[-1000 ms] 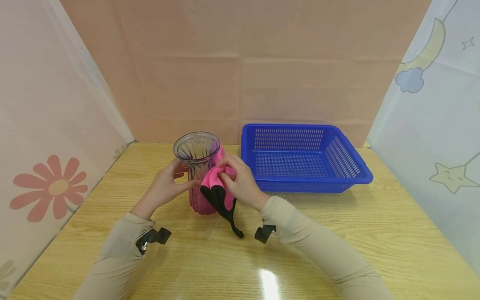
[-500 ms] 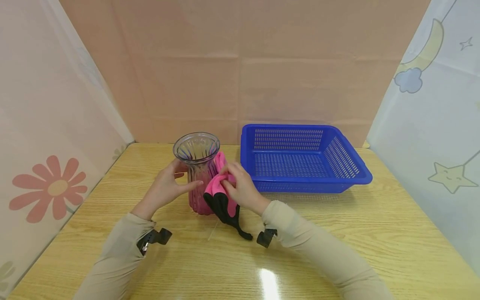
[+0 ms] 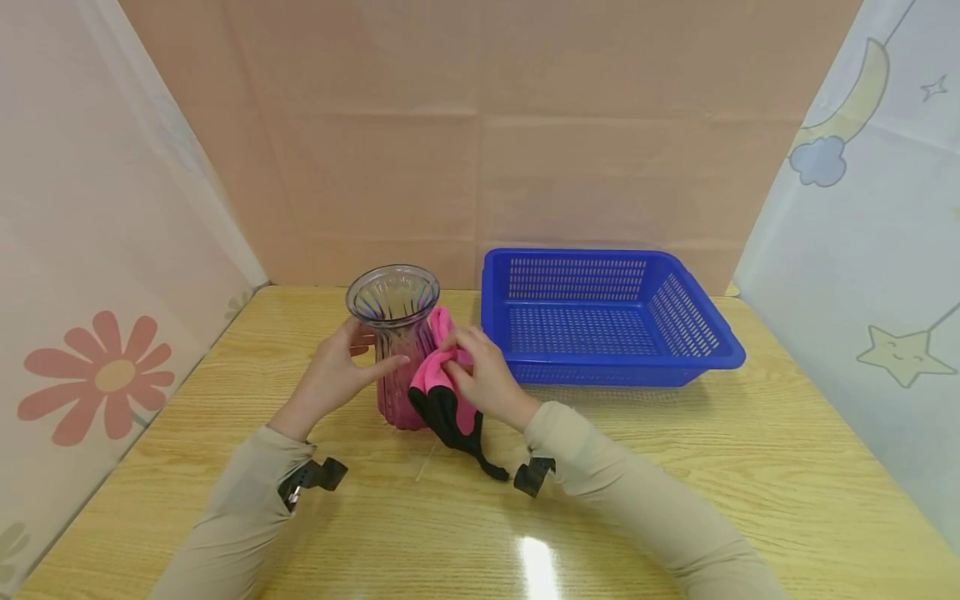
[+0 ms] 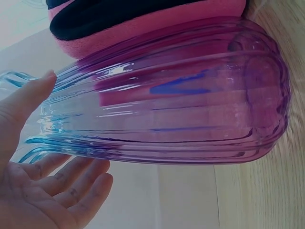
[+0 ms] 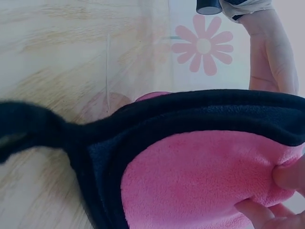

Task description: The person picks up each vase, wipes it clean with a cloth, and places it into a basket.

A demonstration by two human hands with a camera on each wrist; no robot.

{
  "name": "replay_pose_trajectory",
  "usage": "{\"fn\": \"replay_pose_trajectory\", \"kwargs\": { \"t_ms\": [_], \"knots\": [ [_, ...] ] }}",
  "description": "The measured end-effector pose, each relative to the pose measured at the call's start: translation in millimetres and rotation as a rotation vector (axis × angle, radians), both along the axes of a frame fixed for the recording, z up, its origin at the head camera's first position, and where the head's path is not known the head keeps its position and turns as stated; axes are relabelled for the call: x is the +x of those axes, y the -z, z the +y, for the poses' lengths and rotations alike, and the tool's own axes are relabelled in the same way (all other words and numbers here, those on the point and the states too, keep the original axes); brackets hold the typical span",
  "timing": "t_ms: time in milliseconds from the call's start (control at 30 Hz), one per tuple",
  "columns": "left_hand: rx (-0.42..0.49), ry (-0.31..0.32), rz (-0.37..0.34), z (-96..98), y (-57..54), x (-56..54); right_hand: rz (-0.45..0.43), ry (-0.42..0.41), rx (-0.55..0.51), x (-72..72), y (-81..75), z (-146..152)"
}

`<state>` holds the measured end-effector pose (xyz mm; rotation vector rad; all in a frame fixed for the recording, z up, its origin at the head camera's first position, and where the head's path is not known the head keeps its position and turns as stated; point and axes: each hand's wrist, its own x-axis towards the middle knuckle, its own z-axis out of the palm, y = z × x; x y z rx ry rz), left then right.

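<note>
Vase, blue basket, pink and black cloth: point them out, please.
Vase point(image 4: 176, 107), left wrist view, ribbed side.
Blue basket point(image 3: 611, 359), head view, near rim.
Pink and black cloth point(image 5: 190, 176), right wrist view, pink fabric.

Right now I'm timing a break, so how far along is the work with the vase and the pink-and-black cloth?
Done, it seems: the glass vase stands upright on the table. In hand: the right hand pinches the pink-and-black cloth beside the vase, while the left hand is at the vase's neck. Left, perhaps: finishing with the cloth and letting go; it hangs outside the blue basket.
</note>
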<state>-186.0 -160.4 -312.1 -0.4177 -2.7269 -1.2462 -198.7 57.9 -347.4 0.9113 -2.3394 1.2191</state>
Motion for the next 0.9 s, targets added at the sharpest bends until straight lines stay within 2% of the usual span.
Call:
{"fn": "replay_pose_trajectory", "kwargs": {
  "t_ms": [367, 600, 900],
  "knots": [
    [0.018, 0.010, -0.012, -1.0, 1.7, -0.4, 0.003, 0.004, -0.082, 0.5, -9.7, -4.4],
    [0.018, 0.015, 0.046, 0.7, 2.4, 0.5, -0.002, -0.006, -0.112, 0.8, -22.3, -6.1],
    [0.006, 0.015, 0.026, 0.1, -0.2, 1.1, 0.011, -0.008, -0.186, -1.7, -33.6, -5.0]
  ]
}}
